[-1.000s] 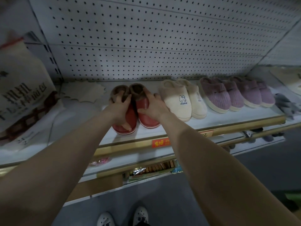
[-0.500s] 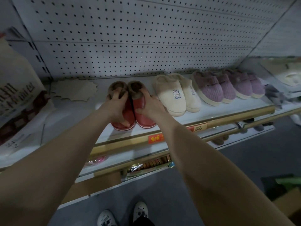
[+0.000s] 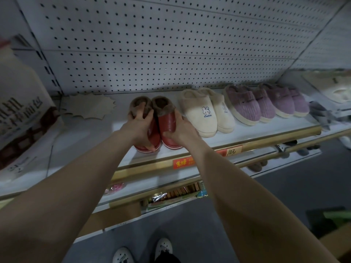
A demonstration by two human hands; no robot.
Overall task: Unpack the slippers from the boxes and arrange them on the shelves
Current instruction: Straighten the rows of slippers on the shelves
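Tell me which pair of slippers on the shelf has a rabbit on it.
The cream pair, between the red pair and the purple pairs. Its toes carry a small stitched rabbit; the others show none.

White shelf (image 3: 250,132) with a gold front rail. On it, left to right: flat tan starburst card (image 3: 89,106) lying far back; red slippers (image 3: 167,126), brown fleece lining, toes toward near edge; cream slippers (image 3: 205,114) with rabbit motif just beside them; purple slippers (image 3: 266,103), two pairs in a touching row. Large printed bag (image 3: 20,111) at far left, possibly on the adjoining bay; junction unclear. Orange price label (image 3: 183,162) on rail.
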